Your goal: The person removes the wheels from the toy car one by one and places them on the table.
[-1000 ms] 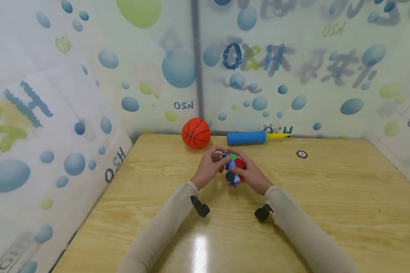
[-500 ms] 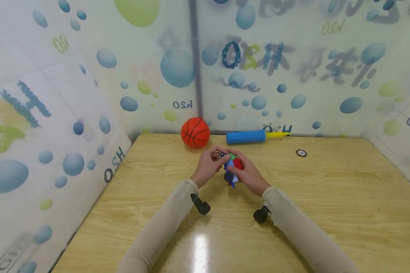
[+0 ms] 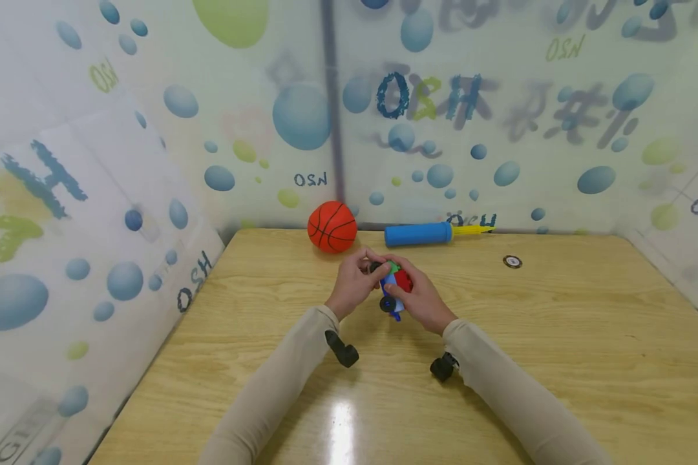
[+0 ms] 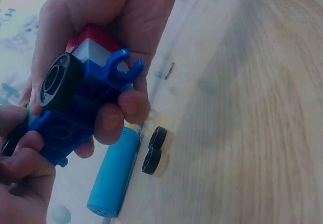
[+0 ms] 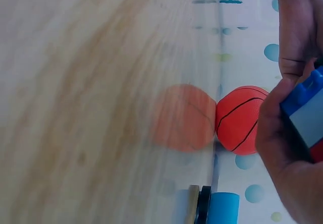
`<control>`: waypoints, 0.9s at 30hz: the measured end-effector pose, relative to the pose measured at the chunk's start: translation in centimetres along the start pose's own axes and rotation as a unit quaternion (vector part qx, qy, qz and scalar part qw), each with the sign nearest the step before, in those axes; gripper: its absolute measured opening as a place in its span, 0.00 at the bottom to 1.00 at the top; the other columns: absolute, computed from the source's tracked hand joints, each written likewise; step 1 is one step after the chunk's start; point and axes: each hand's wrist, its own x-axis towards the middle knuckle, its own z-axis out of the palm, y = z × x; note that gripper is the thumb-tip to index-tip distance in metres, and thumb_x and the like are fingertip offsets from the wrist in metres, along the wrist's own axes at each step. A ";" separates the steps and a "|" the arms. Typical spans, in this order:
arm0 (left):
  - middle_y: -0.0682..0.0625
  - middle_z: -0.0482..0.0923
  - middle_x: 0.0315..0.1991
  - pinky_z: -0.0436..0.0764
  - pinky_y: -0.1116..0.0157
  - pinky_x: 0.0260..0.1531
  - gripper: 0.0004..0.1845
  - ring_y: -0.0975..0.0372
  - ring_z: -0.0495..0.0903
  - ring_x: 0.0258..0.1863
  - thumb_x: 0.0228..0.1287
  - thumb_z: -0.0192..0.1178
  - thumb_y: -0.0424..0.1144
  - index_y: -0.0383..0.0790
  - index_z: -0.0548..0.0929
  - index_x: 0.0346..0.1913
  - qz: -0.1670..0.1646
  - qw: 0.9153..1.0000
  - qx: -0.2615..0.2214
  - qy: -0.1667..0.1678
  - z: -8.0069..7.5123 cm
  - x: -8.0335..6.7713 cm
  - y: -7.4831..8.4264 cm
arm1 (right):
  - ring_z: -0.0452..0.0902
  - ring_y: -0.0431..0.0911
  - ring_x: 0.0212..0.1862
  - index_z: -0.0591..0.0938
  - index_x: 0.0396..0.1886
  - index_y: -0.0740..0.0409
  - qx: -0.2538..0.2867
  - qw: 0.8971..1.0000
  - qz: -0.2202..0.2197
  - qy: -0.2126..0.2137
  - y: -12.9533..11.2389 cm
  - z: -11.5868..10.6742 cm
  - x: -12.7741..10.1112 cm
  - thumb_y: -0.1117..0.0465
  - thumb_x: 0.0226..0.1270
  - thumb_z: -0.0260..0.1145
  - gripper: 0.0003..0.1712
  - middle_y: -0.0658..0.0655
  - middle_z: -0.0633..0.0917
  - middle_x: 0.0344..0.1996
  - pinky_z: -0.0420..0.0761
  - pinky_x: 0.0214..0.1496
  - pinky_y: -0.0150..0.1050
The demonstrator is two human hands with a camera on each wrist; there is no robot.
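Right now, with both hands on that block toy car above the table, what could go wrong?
The left hand pinches only a small black wheel at one end of the toy car; it could slip off and roll away. The right hand holds the car above the table, so a slip might drop it. A loose wheel pair lies near the blue pump, easily knocked.

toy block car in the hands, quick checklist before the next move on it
1. Right hand grips toy block car: ok.
2. Left hand pinches the car's front end: ok.
3. Side wheel seated on the car: ok.
4. Wheel at the left fingers seated: cannot tell, hidden.
5. Basketball and blue pump apart from the hands: ok.
6. Car lifted off table: cannot tell.
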 end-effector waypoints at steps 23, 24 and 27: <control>0.38 0.89 0.39 0.87 0.64 0.37 0.11 0.60 0.88 0.31 0.73 0.58 0.34 0.33 0.80 0.53 -0.119 0.987 0.083 -0.075 -0.9 2.0 -1.7 | 0.68 0.50 0.37 0.61 0.77 0.36 -0.005 0.995 0.064 0.078 -1.9 -5.2 0.3 0.58 0.78 0.57 0.33 0.64 0.72 0.50 0.75 0.31 0.37; 0.38 0.89 0.38 0.87 0.64 0.35 0.10 0.59 0.89 0.31 0.72 0.60 0.34 0.34 0.82 0.52 -0.120 0.984 0.104 -0.077 -0.9 2.2 -2.0 | 0.68 0.50 0.36 0.61 0.77 0.35 -0.005 0.995 0.064 0.079 -2.0 -5.3 0.2 0.58 0.78 0.57 0.33 0.64 0.72 0.50 0.75 0.30 0.37; 0.41 0.89 0.35 0.83 0.68 0.29 0.09 0.59 0.88 0.29 0.70 0.62 0.35 0.38 0.86 0.49 -0.117 0.975 0.169 -0.083 -0.7 3.0 -2.6 | 0.67 0.49 0.34 0.61 0.77 0.35 -0.001 0.995 0.064 0.081 -2.0 -5.7 0.1 0.58 0.78 0.57 0.33 0.63 0.71 0.49 0.76 0.30 0.37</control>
